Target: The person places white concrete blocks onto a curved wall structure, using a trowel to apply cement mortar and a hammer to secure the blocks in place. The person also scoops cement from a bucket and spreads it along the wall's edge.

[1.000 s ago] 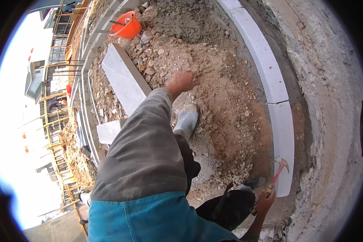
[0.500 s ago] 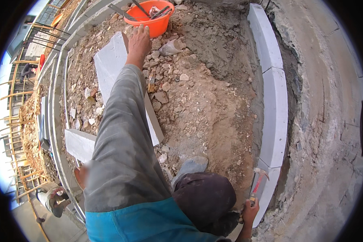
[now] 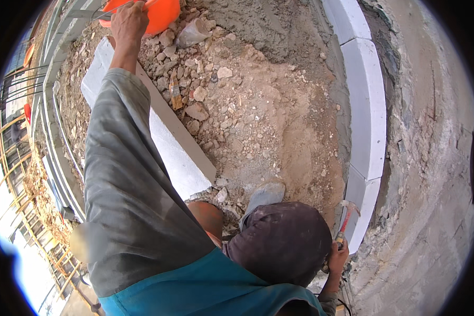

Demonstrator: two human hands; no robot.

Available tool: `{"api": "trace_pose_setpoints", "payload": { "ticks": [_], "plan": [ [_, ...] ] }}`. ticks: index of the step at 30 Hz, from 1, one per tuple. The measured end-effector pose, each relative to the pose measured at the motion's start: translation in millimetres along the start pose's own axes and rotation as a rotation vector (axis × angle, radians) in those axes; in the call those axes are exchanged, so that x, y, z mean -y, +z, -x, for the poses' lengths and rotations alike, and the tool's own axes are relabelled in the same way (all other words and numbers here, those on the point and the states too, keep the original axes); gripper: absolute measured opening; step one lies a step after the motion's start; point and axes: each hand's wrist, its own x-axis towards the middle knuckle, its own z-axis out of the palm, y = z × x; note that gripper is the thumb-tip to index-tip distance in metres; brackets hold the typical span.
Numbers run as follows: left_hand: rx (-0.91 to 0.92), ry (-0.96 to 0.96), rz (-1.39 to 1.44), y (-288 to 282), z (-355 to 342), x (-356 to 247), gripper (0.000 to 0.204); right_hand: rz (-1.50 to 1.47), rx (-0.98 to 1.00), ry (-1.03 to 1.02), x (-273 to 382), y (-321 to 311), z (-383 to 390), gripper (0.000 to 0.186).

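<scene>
My left hand (image 3: 129, 27) reaches forward to an orange plastic basin (image 3: 163, 17) at the top edge. Its fingers are curled over the near side of the basin, beside thin metal tools. What they grip is too small and partly cut off to name. Low on the right, my right hand (image 3: 338, 258) is closed round the yellow grip of a hammer (image 3: 345, 224) with a red shaft. The hammer's head lies over the nearest block of a pale curb (image 3: 364, 110); whether it touches cannot be told.
A long pale stone slab (image 3: 179, 142) lies tilted on rubble (image 3: 195, 100) under my left arm. Wet grey mortar (image 3: 263, 26) spreads along the curb's inner side. My bent knee (image 3: 284, 242) in dark trousers is at the lower middle. Rough concrete (image 3: 432, 158) runs along the right.
My left hand has gone from open beside the basin to curled at its near side. The view has shifted, so the basin sits further up and left. My right hand still holds the hammer.
</scene>
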Motion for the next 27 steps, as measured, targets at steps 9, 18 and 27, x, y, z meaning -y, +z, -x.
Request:
{"api": "trace_pose_setpoints", "payload": {
  "ticks": [9,18,27],
  "plan": [
    [-0.288,0.748,0.381,-25,243,12,0.019,-0.266,-0.064,0.155,2,3,-19,0.020],
    [0.144,0.874,0.191,9,364,5,0.024,-0.395,0.002,0.081,-26,11,-38,0.028],
    [0.507,1.006,0.362,-19,304,4,0.038,-0.374,0.046,0.024,-42,30,-46,0.027]
  ]
}}
